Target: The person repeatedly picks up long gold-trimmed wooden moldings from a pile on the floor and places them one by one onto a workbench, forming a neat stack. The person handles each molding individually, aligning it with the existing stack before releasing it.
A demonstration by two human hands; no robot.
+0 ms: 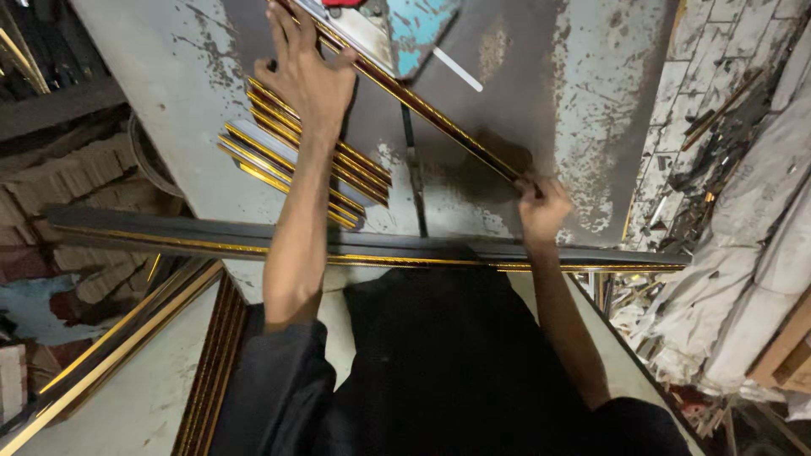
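- I see a long dark moulding strip (422,105) with a gold edge lying diagonally across the worn metal table (583,101), from far centre to near right.
- My right hand (542,209) is closed around its near end.
- My left hand (308,72) lies flat, fingers spread, pressing its far part.
- Cut frame pieces (287,156) are stacked just left of it.
- Another long moulding length (211,236) crosses near me.

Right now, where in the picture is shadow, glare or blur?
Head view: the right hand throws a dark shadow on the worn metal table; gold edges of the moulding strip glint; the left hand looks sharp; frame corners are dim and stretched.
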